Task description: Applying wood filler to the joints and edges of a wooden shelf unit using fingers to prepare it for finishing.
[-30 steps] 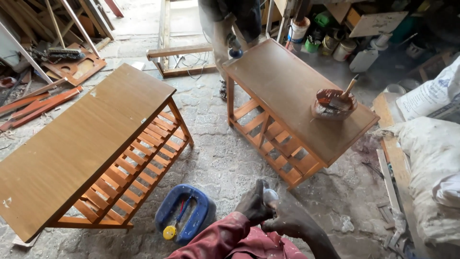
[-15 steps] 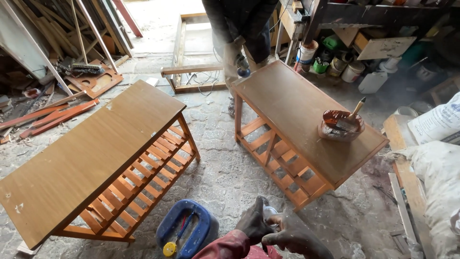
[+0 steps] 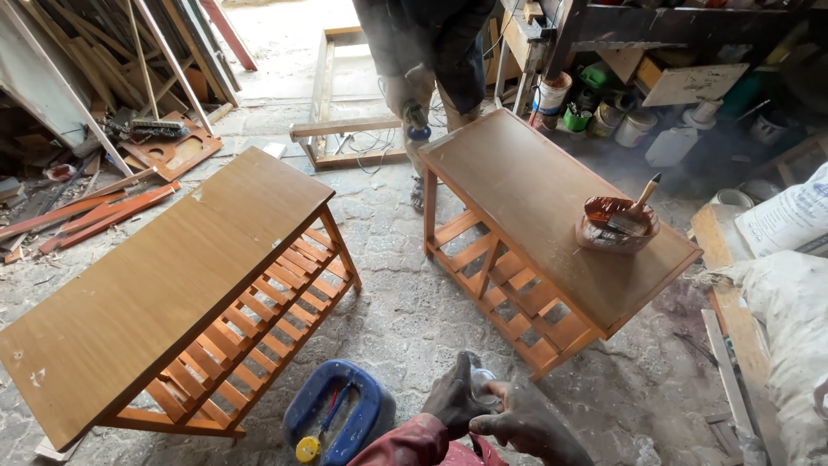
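Down at the bottom edge of the head view, the person's two hands meet close together over the stone floor (image 3: 405, 328): the left hand (image 3: 454, 399) is curled around a small clear bottle (image 3: 483, 386), and the right hand (image 3: 528, 425) closes over it from the other side, fingers bent against the glass, so both are grasping it. A red sleeve (image 3: 405, 442) shows below the left wrist. Just left of the hands a blue jerrycan (image 3: 338, 414) with a yellow cap lies on its side on the floor. Ahead stand two wooden tables with slatted lower shelves: the left table (image 3: 164, 285) is bare on top, and the right table (image 3: 552, 207) carries a bowl (image 3: 614, 226) of brown varnish with a brush (image 3: 636, 205) leaning in it, near its right end. At the far end of that table another person (image 3: 427, 43) stands holding a tool against its edge. Compared with half a second ago, the hands grip the bottle much as before, while the view has tipped slightly down, so both tables sit a little lower in the frame.
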